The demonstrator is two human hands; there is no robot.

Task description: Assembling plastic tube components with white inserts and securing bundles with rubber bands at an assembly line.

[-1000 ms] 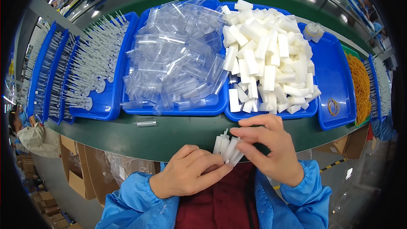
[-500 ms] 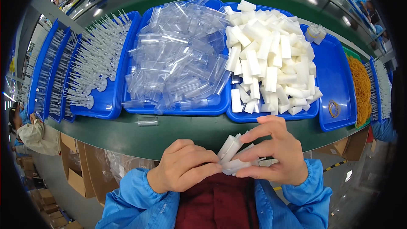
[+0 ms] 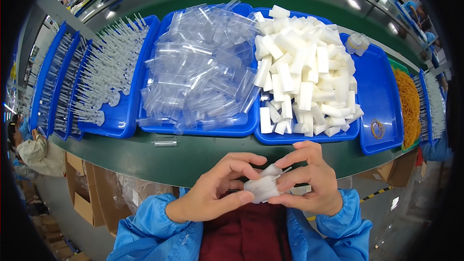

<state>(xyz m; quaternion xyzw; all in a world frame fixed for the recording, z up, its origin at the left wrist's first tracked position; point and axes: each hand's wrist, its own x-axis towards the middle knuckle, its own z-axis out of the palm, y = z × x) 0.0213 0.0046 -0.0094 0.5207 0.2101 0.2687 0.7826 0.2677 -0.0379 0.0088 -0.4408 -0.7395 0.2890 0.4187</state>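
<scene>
Close to my body, in front of the table edge, both hands hold a small bundle of white foam pieces. My left hand closes on its left side, thumb at the lower edge and fingers curled above. On the right, the fingertips and thumb of my right hand pinch the other side. A thin white stem pokes out of the bundle's top right. Whether a clear sleeve is around the pieces I cannot tell. Beyond my hands, white foam blocks heap up in a blue tray.
Left of the foam, a blue tray is piled with clear plastic sleeves. Further left stand trays of white stemmed parts. One loose clear sleeve lies on the green table. Rubber bands fill a green tray at right, beside a blue tray.
The bundle has turned between my fingers, its pieces now closer together. My left fingers have lifted and spread around it, and my right hand has shifted slightly left and down.
</scene>
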